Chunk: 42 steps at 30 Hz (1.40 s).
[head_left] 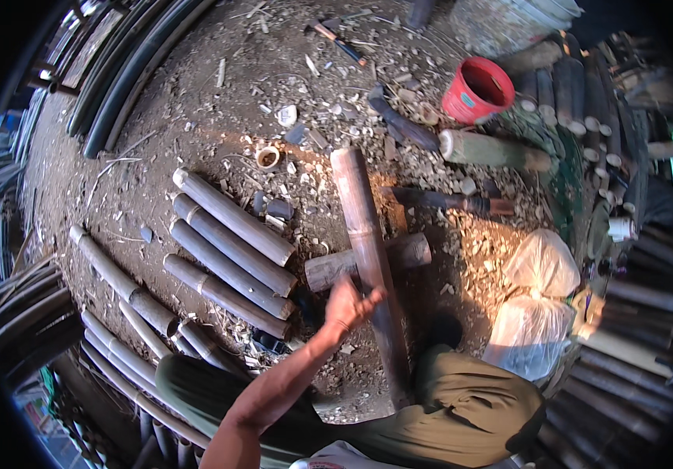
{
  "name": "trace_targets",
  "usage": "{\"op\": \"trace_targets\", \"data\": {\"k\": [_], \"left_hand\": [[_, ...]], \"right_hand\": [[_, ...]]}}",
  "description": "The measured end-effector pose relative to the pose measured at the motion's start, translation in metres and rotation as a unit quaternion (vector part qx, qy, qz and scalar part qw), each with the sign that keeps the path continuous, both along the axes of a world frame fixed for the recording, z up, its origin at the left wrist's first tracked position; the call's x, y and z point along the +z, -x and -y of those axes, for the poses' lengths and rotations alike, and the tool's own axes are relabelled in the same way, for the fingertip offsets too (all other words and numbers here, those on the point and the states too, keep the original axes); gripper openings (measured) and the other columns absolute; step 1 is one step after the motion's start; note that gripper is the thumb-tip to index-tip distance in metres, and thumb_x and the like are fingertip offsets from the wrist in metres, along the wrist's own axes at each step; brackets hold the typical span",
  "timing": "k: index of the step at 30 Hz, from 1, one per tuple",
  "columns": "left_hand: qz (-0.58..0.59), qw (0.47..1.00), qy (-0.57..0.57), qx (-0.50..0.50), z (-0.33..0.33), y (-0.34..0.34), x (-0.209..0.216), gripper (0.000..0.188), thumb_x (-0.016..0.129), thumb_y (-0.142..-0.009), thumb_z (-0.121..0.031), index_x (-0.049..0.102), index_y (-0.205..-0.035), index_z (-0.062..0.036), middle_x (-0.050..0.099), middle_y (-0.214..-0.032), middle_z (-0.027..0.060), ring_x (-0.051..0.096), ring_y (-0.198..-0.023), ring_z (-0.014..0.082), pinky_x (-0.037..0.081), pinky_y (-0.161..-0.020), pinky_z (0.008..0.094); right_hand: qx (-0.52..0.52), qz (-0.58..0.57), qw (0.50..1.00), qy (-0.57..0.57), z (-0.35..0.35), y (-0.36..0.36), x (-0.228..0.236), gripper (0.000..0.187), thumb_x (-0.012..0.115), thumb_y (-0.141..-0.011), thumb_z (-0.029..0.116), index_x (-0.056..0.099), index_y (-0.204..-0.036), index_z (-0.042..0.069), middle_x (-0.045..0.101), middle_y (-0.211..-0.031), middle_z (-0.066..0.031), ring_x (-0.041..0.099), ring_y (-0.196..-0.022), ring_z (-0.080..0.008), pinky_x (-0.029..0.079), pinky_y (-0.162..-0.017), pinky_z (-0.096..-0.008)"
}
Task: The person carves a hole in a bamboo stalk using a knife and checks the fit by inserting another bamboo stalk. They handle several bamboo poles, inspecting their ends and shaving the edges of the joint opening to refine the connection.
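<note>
Head view: the left hand is at a stiff-looking, likely heavy bamboo pole running near to far over a log, best held midway, though its grip can't be told.

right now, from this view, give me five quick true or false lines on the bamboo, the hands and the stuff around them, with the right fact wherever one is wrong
1. The long bamboo piece lies across a short log. True.
2. The red bucket stands left of the long bamboo piece. False: the red bucket is on its right.
3. The left hand is by the long bamboo piece. True.
4. Both hands are in view. False: only the left hand shows.
5. The plastic bag is right of the short log. True.
</note>
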<state>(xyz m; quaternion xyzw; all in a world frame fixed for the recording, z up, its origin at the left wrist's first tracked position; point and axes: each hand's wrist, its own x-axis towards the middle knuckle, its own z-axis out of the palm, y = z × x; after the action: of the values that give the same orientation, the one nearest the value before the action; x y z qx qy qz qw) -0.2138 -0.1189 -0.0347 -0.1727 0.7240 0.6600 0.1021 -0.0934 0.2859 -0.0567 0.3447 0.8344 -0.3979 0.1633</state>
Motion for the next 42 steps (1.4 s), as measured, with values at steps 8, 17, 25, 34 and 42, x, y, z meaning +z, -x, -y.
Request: {"op": "trace_targets", "data": {"k": [8,17,25,34,42], "left_hand": [[0.081,0.967,-0.215,0.110,0.054,0.111,-0.015,0.075,0.079,-0.075,-0.049,0.055,-0.117,0.0081,0.065,-0.099,0.0159,0.065,-0.089,0.0236,0.054,-0.079,0.0368],[0.147,0.944,-0.267,0.126,0.062,0.122,-0.034,0.086,0.080,-0.072,-0.053,0.053,-0.119,0.0132,0.064,-0.110,0.0194,0.065,-0.097,0.0256,0.052,-0.088,0.0357],[0.131,0.916,-0.377,0.029,0.076,0.141,-0.024,0.065,0.075,-0.080,-0.049,0.053,-0.123,-0.0048,0.062,-0.107,0.0094,0.059,-0.099,0.0247,0.048,-0.094,0.0408],[0.155,0.925,-0.345,-0.016,0.098,0.151,-0.064,0.045,0.058,-0.089,-0.052,0.058,-0.113,-0.0142,0.060,-0.097,0.0039,0.058,-0.093,0.0209,0.049,-0.085,0.0387],[0.174,0.952,-0.250,0.016,0.081,0.155,-0.075,0.072,0.058,-0.086,-0.063,0.051,-0.135,-0.0098,0.053,-0.134,0.0098,0.048,-0.124,0.0272,0.032,-0.111,0.0453]], "right_hand": [[0.072,0.061,0.987,-0.130,0.030,-0.119,-0.002,0.052,0.066,-0.085,0.011,0.047,-0.133,0.007,0.057,-0.112,-0.0110,0.054,-0.082,-0.0181,0.047,-0.064,-0.0317],[0.128,0.096,0.969,-0.187,0.052,-0.153,0.009,0.049,0.065,-0.085,0.014,0.048,-0.131,0.006,0.057,-0.112,-0.0125,0.055,-0.087,-0.0234,0.049,-0.066,-0.0384],[0.136,0.118,0.962,-0.203,0.083,-0.172,0.012,0.047,0.063,-0.085,0.016,0.049,-0.129,0.006,0.058,-0.112,-0.0138,0.057,-0.091,-0.0282,0.050,-0.068,-0.0444],[0.133,0.099,0.959,-0.228,0.100,-0.165,0.011,0.046,0.062,-0.085,0.018,0.051,-0.127,0.005,0.059,-0.113,-0.0153,0.059,-0.097,-0.0336,0.051,-0.071,-0.0511],[0.109,0.184,0.940,-0.264,0.125,-0.209,0.039,0.047,0.062,-0.083,0.022,0.051,-0.125,0.004,0.059,-0.115,-0.0172,0.059,-0.103,-0.0413,0.051,-0.076,-0.0605]]}}
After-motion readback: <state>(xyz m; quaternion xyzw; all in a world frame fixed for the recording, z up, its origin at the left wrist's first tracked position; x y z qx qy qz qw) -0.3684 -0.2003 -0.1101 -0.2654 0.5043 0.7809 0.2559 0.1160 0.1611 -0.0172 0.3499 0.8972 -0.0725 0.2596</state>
